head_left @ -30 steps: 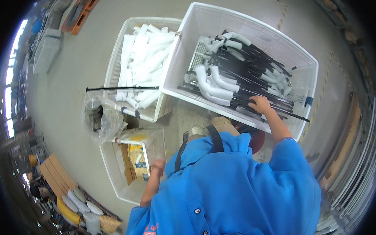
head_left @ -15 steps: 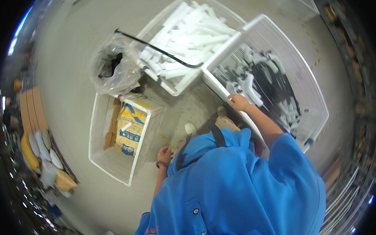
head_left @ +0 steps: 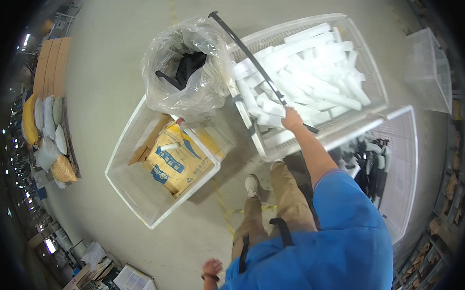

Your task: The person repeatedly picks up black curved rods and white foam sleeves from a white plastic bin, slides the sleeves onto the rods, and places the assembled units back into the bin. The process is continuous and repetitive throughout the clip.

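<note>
My right hand (head_left: 292, 119) reaches over the near side of a white bin and is closed around a long black bar (head_left: 249, 56). The bar lies slantwise across the bin (head_left: 261, 149), its far end sticking out past the left rim. White foam pieces (head_left: 317, 68) are heaped inside, several of them right beside my fingers. My left hand (head_left: 212, 267) hangs low at my side, away from everything, with nothing in it and its fingers loosely apart; a dark band circles the wrist.
Left of the white bin, a clear plastic bag (head_left: 160, 93) holds black parts. A translucent bin (head_left: 136, 201) with yellow paper sacks stands nearer. At my right, another bin (head_left: 408, 189) contains black and white parts. Sacks (head_left: 49, 127) and brown cardboard (head_left: 50, 70) lie far left.
My right hand has left the rim of the right-hand bin and moved onto the black bar. The view has turned rightward, and my left hand hangs lower in it.
</note>
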The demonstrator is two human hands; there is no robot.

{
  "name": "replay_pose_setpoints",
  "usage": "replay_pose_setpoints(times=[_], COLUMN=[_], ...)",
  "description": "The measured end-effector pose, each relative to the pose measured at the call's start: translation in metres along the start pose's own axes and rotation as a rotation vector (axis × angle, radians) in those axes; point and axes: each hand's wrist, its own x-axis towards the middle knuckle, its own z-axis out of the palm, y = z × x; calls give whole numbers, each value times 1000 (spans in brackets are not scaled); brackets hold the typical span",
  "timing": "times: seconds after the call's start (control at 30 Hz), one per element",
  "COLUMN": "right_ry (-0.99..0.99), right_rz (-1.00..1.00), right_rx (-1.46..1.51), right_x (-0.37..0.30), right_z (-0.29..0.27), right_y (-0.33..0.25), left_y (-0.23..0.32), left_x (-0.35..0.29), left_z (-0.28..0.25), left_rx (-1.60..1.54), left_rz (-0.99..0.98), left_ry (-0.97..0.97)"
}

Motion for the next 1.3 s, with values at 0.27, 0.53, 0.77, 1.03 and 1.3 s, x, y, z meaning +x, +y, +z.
replay_pose_setpoints(times=[0.27, 0.53, 0.77, 1.03, 1.3], right_ry=[75, 248, 81, 961, 630], right_rz=[-52, -398, -665, -375, 1126], right_rx=[289, 375, 433, 402, 795], right_x=[140, -52, -286, -552, -762], right_z=[30, -85, -167, -36, 296], right_y=[-17, -46, -46, 33, 148], left_y=[-69, 138, 173, 68, -8], left_x=[-20, 107, 108, 86, 90], left_z=[64, 325, 589, 487, 354], left_rx=[421, 1750, 2537, 2531, 1675], left_rz=[-142, 847, 1649, 612, -372], left_ry=[928, 485, -329, -814, -505])
